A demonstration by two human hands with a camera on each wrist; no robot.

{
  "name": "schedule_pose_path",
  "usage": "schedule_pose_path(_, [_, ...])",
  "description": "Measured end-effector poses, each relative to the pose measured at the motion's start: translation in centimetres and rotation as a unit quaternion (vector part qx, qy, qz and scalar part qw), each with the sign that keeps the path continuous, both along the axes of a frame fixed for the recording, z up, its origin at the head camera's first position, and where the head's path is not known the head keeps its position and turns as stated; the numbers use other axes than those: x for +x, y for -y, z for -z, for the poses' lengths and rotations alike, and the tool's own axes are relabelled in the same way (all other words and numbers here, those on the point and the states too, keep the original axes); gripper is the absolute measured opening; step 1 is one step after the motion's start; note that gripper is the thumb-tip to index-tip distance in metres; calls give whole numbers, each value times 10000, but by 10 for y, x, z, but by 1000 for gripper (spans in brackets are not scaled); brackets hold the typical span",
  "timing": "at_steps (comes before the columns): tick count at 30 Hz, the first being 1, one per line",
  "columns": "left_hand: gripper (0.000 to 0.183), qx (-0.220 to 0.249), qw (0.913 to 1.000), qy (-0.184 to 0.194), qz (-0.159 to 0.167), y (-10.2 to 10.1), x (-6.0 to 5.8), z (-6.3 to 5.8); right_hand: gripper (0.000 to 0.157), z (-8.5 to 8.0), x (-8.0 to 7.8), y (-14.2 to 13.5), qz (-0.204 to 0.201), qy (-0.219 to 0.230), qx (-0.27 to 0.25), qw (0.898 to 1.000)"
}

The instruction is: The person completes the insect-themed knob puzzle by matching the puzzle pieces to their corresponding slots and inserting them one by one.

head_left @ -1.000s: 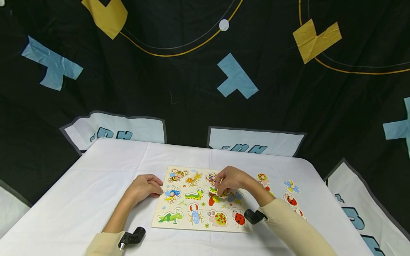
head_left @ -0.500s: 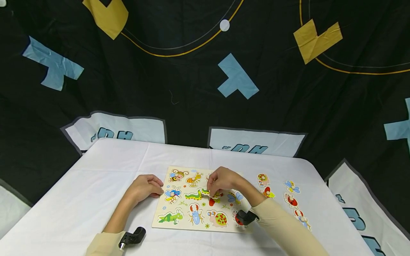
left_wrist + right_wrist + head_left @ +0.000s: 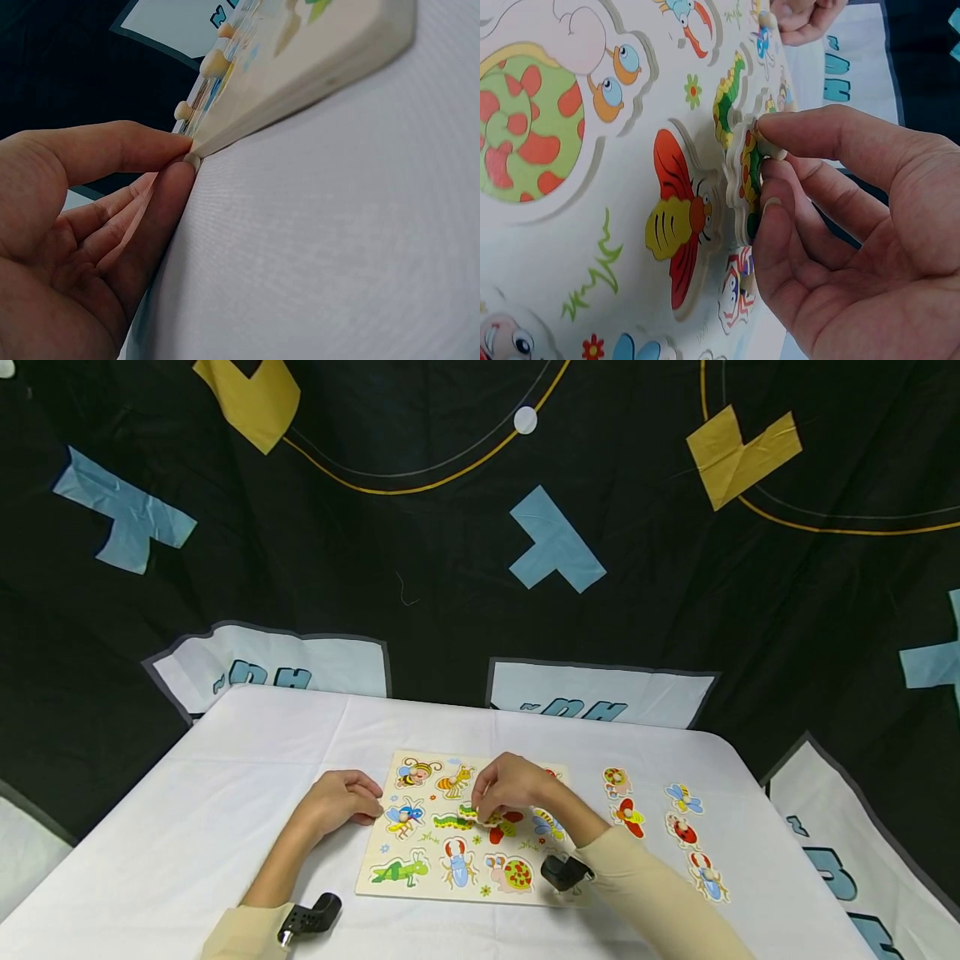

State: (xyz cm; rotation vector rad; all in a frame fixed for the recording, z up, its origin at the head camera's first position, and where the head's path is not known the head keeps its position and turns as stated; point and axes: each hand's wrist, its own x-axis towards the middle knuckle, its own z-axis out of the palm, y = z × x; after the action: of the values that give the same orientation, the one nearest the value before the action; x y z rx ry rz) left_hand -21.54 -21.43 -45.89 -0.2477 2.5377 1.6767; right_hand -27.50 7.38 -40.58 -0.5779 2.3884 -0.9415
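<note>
A wooden insect puzzle board (image 3: 431, 892) lies on the white-covered table. My left hand (image 3: 341, 797) holds the board's left edge; in the left wrist view its thumb and forefinger pinch that edge. My right hand (image 3: 513, 783) is over the board's middle. It pinches the small knob of a green caterpillar puzzle piece (image 3: 748, 176). That piece is tilted above the board, partly over the right end of the caterpillar picture (image 3: 448, 821). A red-winged fly picture (image 3: 671, 225) shows beside it. My right hand and forearm hide part of the board's upper and right side.
Loose puzzle pieces lie right of the board: a snail (image 3: 617, 782), a red-winged fly (image 3: 628, 817), a blue-winged bee (image 3: 683, 798), a ladybug (image 3: 681, 829) and a beetle (image 3: 707, 877). Knobs (image 3: 215, 64) stand up from the board. A black curtain (image 3: 442, 635) hangs behind the table.
My right hand has moved left across the board with the caterpillar piece, from the red-winged fly picture to the caterpillar picture. The left hand has stayed on the board's edge.
</note>
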Motion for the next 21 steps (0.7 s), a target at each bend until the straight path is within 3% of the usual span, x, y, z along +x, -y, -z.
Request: schedule_pose_path(21, [26, 54, 10000, -20, 9, 1, -1, 1, 11, 8, 5, 20, -13, -96, -13, 10000])
